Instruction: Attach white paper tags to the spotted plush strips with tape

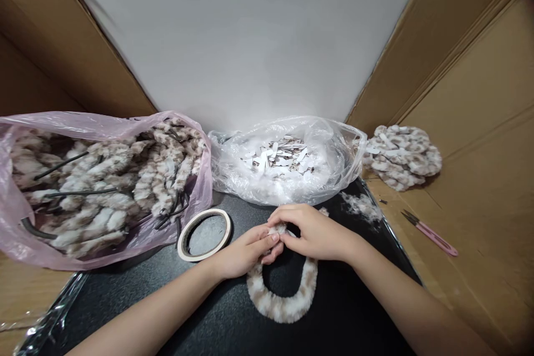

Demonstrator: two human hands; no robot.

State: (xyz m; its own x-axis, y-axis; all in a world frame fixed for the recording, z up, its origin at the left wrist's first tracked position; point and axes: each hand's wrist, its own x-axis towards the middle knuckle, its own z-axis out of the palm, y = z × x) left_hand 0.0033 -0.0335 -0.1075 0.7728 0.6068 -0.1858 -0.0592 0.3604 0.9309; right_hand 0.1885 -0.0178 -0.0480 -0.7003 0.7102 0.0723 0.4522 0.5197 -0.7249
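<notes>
The left hand and right hand, both curled nearly closed, pinch the furry loop at its far side, which might slip if either grip loosens.

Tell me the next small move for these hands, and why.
Probably press the pinched spot firmly before letting go: the left hand and right hand hold the fuzzy loop close together, and they hide whether it is fastened there.

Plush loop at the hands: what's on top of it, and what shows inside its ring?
The left hand and right hand cover much of the plush loop's upper part. Black tabletop shows inside. Most plush within their grip is hidden.
</notes>
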